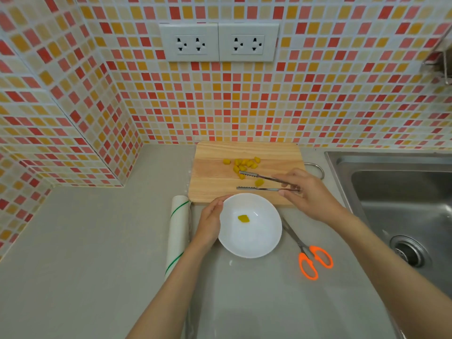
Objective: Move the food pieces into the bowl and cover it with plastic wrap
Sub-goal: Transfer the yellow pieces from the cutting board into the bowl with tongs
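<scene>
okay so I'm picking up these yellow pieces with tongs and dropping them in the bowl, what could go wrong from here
1. The tongs are open around a lone yellow piece; a loose grip could drop it on the cutting board or the counter before it reaches the bowl.
2. The scissors lie just right of the bowl, under the right hand's path, so a forearm might knock them.

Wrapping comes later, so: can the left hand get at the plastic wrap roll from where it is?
Probably yes. The left hand rests against the bowl, the plastic wrap roll lies right beside it, nothing between.
</scene>
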Tool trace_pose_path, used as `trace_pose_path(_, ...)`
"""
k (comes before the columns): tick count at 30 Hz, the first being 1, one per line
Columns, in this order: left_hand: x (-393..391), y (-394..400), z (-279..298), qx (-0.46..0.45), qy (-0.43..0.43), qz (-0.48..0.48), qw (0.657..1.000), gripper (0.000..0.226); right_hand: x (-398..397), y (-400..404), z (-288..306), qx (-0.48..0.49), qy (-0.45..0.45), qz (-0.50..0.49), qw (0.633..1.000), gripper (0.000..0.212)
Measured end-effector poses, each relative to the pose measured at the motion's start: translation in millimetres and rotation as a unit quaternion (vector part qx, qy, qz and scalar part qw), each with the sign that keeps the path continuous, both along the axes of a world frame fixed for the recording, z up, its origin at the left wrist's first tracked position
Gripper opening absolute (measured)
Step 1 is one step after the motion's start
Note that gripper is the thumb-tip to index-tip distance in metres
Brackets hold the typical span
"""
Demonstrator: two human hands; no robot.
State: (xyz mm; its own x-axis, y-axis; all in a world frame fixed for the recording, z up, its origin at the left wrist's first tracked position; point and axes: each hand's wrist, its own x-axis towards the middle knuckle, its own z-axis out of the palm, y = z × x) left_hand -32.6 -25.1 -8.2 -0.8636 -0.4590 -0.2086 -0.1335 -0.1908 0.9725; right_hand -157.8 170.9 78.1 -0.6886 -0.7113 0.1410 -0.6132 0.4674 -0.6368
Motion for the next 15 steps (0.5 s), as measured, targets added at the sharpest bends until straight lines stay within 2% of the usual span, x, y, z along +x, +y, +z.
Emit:
trace_pose_path(3,-1,0,-1,-0.003,-0.003,0.001,1.0,0.03,-16,-16,-8,0.016,0.013,-0.021,1.0,0.036)
trace_pose_path(8,-2,1,1,-0.009,-0.01,-0.002,1.0,0.033,-42,-49,-41,0.104,0.008,-0.074,0.992,0.025)
trace_pose_path(15,-2,1,0,-0.006,-0.015,0.005,1.0,0.038,-41,-63,-70,0.111,0.034,-0.091,0.989,0.024)
